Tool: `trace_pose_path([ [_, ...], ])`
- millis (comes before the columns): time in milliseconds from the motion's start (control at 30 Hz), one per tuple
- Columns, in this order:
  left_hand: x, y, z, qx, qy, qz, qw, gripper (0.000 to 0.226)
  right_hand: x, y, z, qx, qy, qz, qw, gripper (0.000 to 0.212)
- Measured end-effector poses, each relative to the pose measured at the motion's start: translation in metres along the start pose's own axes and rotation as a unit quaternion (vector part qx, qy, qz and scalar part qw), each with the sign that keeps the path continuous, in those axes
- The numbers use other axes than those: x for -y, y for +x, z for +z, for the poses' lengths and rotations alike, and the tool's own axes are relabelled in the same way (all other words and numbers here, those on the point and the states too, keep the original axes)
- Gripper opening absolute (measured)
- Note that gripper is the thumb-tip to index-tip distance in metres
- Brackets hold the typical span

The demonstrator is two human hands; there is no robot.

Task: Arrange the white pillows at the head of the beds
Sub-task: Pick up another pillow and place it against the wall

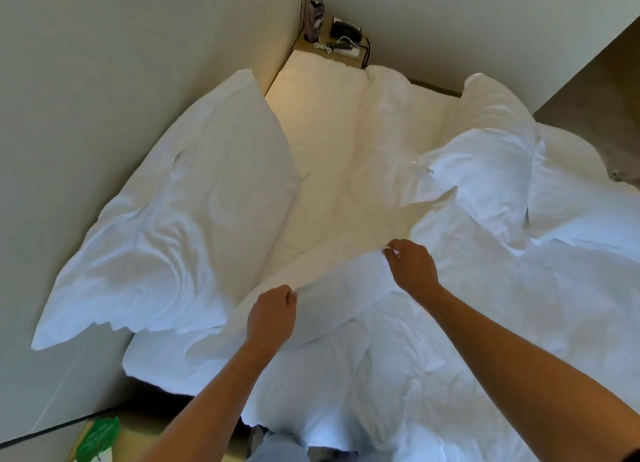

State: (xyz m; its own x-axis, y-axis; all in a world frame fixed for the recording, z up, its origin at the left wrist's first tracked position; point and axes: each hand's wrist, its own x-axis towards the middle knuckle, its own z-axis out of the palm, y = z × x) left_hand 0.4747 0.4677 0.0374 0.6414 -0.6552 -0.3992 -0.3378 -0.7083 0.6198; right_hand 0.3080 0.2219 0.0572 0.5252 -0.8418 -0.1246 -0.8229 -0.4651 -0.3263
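Observation:
A large white pillow (180,215) leans against the wall on the left side of the bed. A second white pillow (485,156) lies crumpled at the right, partly on the duvet. My left hand (272,318) and my right hand (412,266) both pinch the folded top edge of the white duvet (346,281), lifted slightly above the bare mattress sheet (329,170). The hands are about a forearm's length apart along that edge. Neither hand touches a pillow.
A small bedside shelf (346,54) in the far corner carries a power strip, cables and a dark box. Walls close the left and far sides. Floor shows at the right, and a green bag (98,439) lies at the bottom left.

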Motion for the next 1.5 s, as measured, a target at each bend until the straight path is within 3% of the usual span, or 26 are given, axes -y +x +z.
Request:
trace_pose_path([
  [133, 0.018, 0.008, 0.004, -0.004, -0.024, -0.02, 1.0, 0.033, 0.001, 0.005, 0.023, -0.007, 0.001, -0.009, 1.0, 0.02],
  [333, 0.011, 0.02, 0.006, -0.012, -0.015, -0.022, 1.0, 0.019, -0.029, 0.018, 0.025, 0.044, -0.069, -0.033, 0.996, 0.019],
  [533, 0.002, 0.024, 0.009, -0.051, -0.014, -0.076, 0.996, 0.019, -0.052, 0.046, 0.021, -0.017, -0.067, -0.134, 0.989, 0.019],
  [667, -0.014, 0.023, 0.012, -0.068, 0.029, -0.07, 0.995, 0.018, -0.055, 0.061, 0.013, -0.052, -0.047, -0.202, 0.977, 0.011],
  [867, -0.031, 0.009, 0.015, -0.043, 0.049, -0.083, 0.994, 0.012, -0.054, 0.069, -0.003, 0.034, 0.062, -0.208, 0.975, 0.02],
  [1133, -0.037, -0.002, 0.021, -0.033, 0.023, -0.117, 0.992, 0.016, -0.065, 0.079, -0.009, 0.035, 0.056, -0.258, 0.964, 0.02],
  [1233, -0.039, -0.002, 0.023, -0.056, 0.033, -0.111, 0.992, 0.029, -0.068, 0.083, -0.014, 0.036, 0.076, -0.258, 0.962, 0.019],
  [1500, -0.053, -0.006, 0.016, -0.161, 0.015, -0.121, 0.979, 0.032, -0.045, 0.097, -0.019, 0.016, 0.13, -0.236, 0.963, 0.022],
])
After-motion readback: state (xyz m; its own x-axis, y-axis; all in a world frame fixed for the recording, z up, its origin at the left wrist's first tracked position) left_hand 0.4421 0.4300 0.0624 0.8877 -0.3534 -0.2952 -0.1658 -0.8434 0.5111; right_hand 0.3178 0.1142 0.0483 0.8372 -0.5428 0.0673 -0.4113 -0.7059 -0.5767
